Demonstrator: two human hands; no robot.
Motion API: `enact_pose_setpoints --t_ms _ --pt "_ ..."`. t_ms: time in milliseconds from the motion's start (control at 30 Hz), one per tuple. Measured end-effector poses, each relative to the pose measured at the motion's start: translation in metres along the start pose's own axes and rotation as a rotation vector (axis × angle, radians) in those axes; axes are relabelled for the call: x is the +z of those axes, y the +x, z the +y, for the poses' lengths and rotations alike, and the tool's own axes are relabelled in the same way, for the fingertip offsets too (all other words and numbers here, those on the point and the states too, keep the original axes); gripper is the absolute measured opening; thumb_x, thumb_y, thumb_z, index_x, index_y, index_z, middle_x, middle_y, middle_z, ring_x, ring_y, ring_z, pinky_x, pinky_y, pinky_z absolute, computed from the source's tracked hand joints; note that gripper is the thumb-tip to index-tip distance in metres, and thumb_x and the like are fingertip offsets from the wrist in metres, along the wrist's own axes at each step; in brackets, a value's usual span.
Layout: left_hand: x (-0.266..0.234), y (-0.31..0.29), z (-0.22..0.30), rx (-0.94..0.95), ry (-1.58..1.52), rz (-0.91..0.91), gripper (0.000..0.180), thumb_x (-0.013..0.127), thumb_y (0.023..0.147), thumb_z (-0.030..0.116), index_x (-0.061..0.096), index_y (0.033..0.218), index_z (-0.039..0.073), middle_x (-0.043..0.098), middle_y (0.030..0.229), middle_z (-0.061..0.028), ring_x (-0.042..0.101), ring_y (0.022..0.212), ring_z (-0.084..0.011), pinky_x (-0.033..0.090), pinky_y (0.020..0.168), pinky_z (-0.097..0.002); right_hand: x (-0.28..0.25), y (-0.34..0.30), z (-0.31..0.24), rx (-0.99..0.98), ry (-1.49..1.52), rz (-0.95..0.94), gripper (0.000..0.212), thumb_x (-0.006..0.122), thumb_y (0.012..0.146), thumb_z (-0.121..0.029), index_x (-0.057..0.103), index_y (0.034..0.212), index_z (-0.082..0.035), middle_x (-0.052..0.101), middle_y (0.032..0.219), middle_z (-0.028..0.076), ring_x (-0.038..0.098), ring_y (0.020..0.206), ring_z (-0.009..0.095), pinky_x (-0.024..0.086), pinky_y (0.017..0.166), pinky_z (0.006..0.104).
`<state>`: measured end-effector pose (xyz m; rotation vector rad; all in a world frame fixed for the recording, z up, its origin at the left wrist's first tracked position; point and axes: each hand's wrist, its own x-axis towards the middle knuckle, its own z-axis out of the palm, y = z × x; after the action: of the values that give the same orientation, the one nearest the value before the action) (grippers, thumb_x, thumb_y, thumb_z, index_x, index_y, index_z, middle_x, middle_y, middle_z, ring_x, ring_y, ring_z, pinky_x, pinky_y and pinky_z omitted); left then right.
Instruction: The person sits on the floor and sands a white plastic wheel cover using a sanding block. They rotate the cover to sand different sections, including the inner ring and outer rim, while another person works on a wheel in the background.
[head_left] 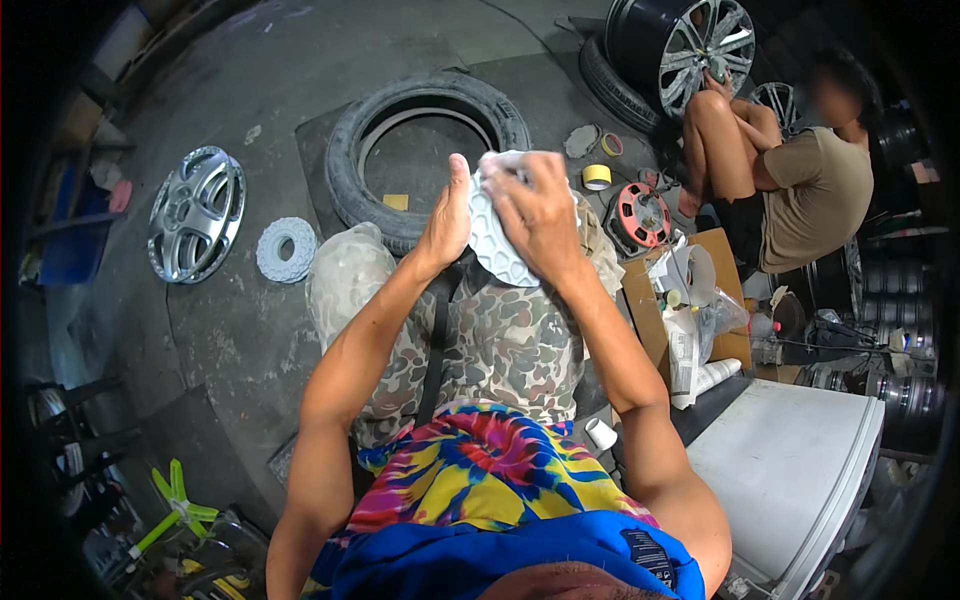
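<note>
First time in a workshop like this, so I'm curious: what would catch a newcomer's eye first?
Probably the bright tie-dyed shirt at bottom centre, then the pale honeycomb-patterned disc at the person's fingers in the middle. Just beyond lies a big dark tire, with a silver wheel cover at far left and another person at upper right.

"What does the disc (492,246) look like?"

"Pale grey, with a rounded rim; raised ridges divide its face into shallow, cell-like hollows."

"And its pose?"

"Tilted, patterned face in view; the left hand (447,222) is at its left edge; the right hand (538,215) lies across its face, hiding much of it."
</note>
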<state>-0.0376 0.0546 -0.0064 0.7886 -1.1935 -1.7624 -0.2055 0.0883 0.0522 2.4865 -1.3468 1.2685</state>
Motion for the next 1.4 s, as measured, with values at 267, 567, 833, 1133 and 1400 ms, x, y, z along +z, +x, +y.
enact_pose_setpoints --t_ms 267,567,833,1133,1400 --pt "0.010 -0.006 0.010 -0.083 -0.170 0.003 0.103 0.007 0.116 0.077 0.070 0.142 0.000 0.079 0.112 -0.0104 0.075 0.089 -0.0123 0.063 0.086 -0.0250 -0.008 -0.004 -0.009 0.056 -0.041 -0.055 0.028 0.082 0.096 -0.017 0.085 0.122 -0.006 0.066 0.110 0.012 0.059 0.106 0.034 0.048 0.089 0.0469" --pt "-0.006 -0.002 0.002 0.000 -0.082 -0.176 0.053 0.040 0.126 0.046 0.065 0.140 0.002 0.074 0.106 -0.0025 0.070 0.090 -0.0086 0.057 0.083 -0.0242 -0.065 -0.096 -0.047 0.148 -0.090 -0.161 0.031 0.085 0.093 -0.011 0.085 0.124 -0.009 0.066 0.110 0.012 0.062 0.109 0.034 0.049 0.096 0.0456" --pt "-0.029 0.003 0.083 0.321 0.002 0.054 0.040 0.062 0.117 0.021 0.061 0.147 -0.006 0.080 0.116 -0.0113 0.074 0.102 -0.0129 0.058 0.095 -0.0275 -0.105 -0.056 -0.015 0.437 0.037 0.274 0.006 0.075 0.100 -0.002 0.070 0.103 0.001 0.075 0.113 0.013 0.068 0.095 0.024 0.054 0.088 0.0361" --pt "-0.025 0.003 0.063 0.177 0.071 -0.029 0.039 0.067 0.115 0.022 0.068 0.141 -0.007 0.081 0.101 -0.0065 0.075 0.089 -0.0097 0.060 0.081 -0.0264 -0.057 -0.013 -0.019 0.262 0.131 0.155 0.015 0.080 0.100 0.002 0.066 0.103 0.002 0.066 0.098 0.012 0.063 0.086 0.024 0.052 0.081 0.0346" --pt "-0.004 -0.005 0.046 0.249 0.178 -0.076 0.037 0.067 0.114 0.020 0.065 0.143 -0.004 0.077 0.097 -0.0028 0.071 0.083 -0.0090 0.056 0.077 -0.0264 -0.039 0.019 -0.007 0.135 0.014 0.085 0.019 0.087 0.093 -0.002 0.081 0.111 0.000 0.066 0.093 0.013 0.066 0.077 0.026 0.051 0.069 0.0384"
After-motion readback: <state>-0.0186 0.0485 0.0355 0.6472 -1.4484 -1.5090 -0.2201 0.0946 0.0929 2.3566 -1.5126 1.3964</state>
